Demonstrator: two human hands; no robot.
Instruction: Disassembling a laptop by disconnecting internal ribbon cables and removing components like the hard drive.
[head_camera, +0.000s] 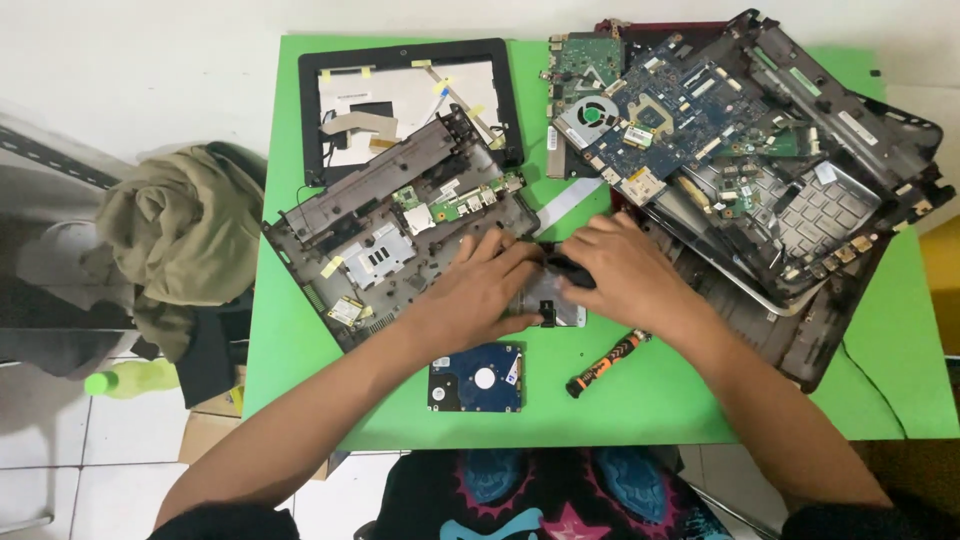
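Our left hand (478, 290) lies flat, fingers spread, on the right end of the stripped laptop base (400, 245), seemingly pinning it so it cannot slide. Our right hand (618, 272) curls around a small dark piece (568, 270) between the two hands, fingers closed on it; just below it a silvery metal bracket (548, 305) sits partly under our fingers, and we cannot tell whether the dark piece is joined to it. A hard drive (477, 378) lies on the near side, just beside an orange-and-black screwdriver (607, 362), both set down within easy reach, untouched. At the far left a screen frame (408, 95) with taped cables lies flat, and at the far right a blue circuit board with a fan (650, 115) rests on a heap of other laptop shells (830, 200), probably parked clear of the work. Everything sits on a bright green table (300, 340). Left of it, an olive cloth (180, 235) is draped over something, a green bottle (130, 380) lies below it, and the floor is white tile (60, 450).
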